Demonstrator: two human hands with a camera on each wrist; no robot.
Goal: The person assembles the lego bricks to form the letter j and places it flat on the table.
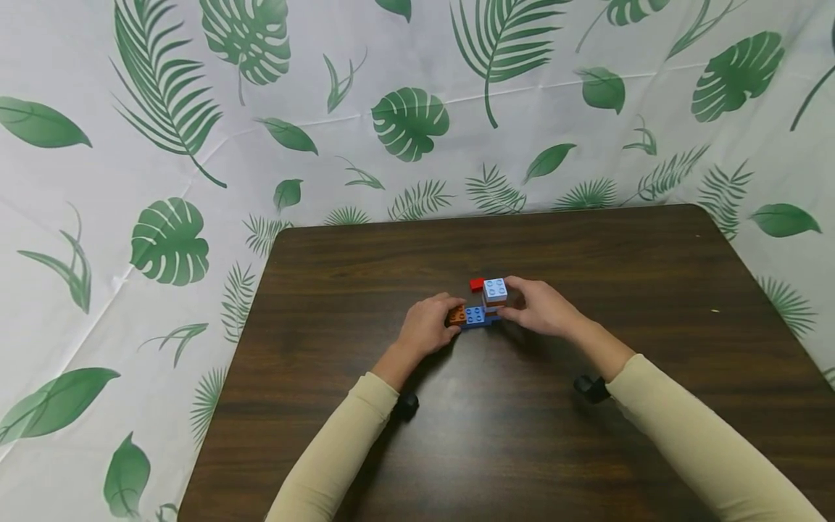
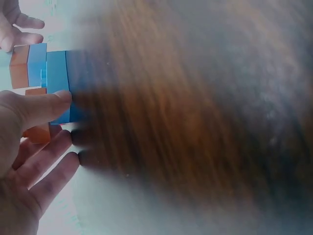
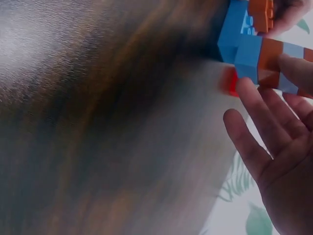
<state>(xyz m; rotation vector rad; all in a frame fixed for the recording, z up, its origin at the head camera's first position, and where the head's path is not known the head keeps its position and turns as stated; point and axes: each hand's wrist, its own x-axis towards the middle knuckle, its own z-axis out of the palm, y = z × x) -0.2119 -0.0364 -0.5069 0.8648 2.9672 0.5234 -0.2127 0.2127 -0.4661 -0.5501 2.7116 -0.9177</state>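
Note:
My left hand point(image 1: 427, 324) grips a long blue toy building brick point(image 2: 58, 78) at its left end, thumb on the near side and fingers on the far side. An orange brick point(image 1: 457, 315) sits on that end, and blue studs show beside it. With thumb and fingers, my right hand point(image 1: 540, 307) holds an upright stack point(image 1: 495, 290) of alternating light blue and orange bricks at the blue brick's right end. Whether the stack is pressed fully down, I cannot tell. Just behind the stack lies a red brick point(image 1: 477, 285), partly hidden.
All the bricks are on a dark wood-grain table point(image 1: 365, 261). Behind it hangs a white cloth point(image 1: 352, 159) with green leaf prints. A black wrist device point(image 1: 591, 388) is beneath the right sleeve, and another point(image 1: 407, 406) sits at the left cuff.

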